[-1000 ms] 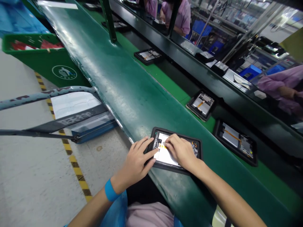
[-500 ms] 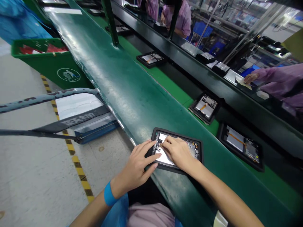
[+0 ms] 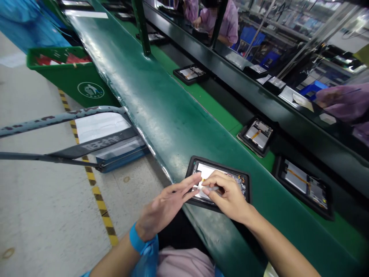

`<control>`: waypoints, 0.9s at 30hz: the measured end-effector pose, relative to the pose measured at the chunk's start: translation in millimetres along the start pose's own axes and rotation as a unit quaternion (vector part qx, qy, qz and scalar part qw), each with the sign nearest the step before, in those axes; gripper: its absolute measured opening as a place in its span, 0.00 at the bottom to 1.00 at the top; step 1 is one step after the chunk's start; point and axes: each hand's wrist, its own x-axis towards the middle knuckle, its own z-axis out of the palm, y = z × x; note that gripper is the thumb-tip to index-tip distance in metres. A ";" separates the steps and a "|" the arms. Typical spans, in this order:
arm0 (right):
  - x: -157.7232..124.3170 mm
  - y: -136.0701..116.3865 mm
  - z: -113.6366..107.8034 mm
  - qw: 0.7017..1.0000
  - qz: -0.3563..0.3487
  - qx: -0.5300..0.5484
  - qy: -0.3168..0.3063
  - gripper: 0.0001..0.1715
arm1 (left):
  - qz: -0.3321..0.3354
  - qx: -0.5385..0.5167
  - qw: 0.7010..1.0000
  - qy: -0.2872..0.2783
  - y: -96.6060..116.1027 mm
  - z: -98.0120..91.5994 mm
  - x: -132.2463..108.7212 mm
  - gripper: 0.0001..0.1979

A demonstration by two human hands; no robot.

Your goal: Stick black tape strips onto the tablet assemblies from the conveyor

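Note:
An opened tablet (image 3: 205, 169) lies in a black padded frame (image 3: 221, 161) on the green bench, its white inner panel and circuit board showing. My left hand (image 3: 167, 206) hovers at the tablet's left end, its fingers stretched out and somewhat blurred. It wears a blue wristband (image 3: 137, 238). Over the panel, my right hand (image 3: 230, 194) is closed in a pinch. Something small and pale shows between its thumb and fingers, too hidden to name. Near those fingertips is a small yellow-orange piece (image 3: 203, 181).
More opened tablets (image 3: 257, 134), (image 3: 302, 184), (image 3: 190, 73) sit in black frames along the conveyor beyond the green bench (image 3: 161, 104). A green bin (image 3: 69, 80) stands left, above a metal-framed chair (image 3: 115, 146). Co-workers in pink sleeves (image 3: 343, 102) work across the line.
My left hand has lifted and turned at the tablet's left end. My right hand has drawn back slightly, still pinching. The black piece at the panel's left end no longer shows there; the view has shifted.

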 end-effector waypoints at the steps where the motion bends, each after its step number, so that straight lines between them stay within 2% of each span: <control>1: 0.6 -0.8 2.5 1.000 -0.016 0.008 0.002 0.06 | -0.008 -0.078 0.997 0.016 -0.4 3.4 0.8 0.29; 2: 1.5 -1.4 5.3 0.999 -0.032 0.015 0.004 0.06 | -0.002 -0.183 0.983 0.031 -1.3 7.1 1.4 0.31; 3: 2.7 -2.0 8.2 0.999 -0.048 0.022 0.005 0.08 | 0.012 -0.297 0.954 0.038 -2.6 10.9 1.6 0.32; 5: 6.0 -4.0 13.5 0.996 -0.075 0.038 0.001 0.15 | 0.042 -0.480 0.876 0.036 -5.6 17.9 0.9 0.31; 6: 8.0 -5.5 15.7 0.995 -0.085 0.044 -0.006 0.19 | 0.046 -0.533 0.845 0.031 -7.0 20.6 0.0 0.29; 8: 12.3 -9.6 18.7 0.994 -0.102 0.044 -0.023 0.26 | 0.037 -0.580 0.813 0.025 -9.0 24.2 -2.2 0.28; 11: 17.8 -16.7 20.1 0.991 -0.120 0.012 -0.051 0.26 | 0.021 -0.598 0.801 0.027 -9.3 25.3 -5.0 0.30; 17: 22.2 -20.5 20.4 0.987 -0.121 -0.063 -0.082 0.16 | -0.003 -0.610 0.790 0.056 -7.1 24.0 -4.2 0.27; 21: 20.6 -17.2 21.7 0.989 -0.109 -0.063 -0.072 0.11 | -0.010 -0.607 0.793 0.049 -6.9 23.9 -2.8 0.28; 27: 17.6 -15.4 22.9 0.991 -0.105 -0.049 -0.071 0.12 | -0.023 -0.590 0.805 0.061 -8.1 24.2 -3.6 0.29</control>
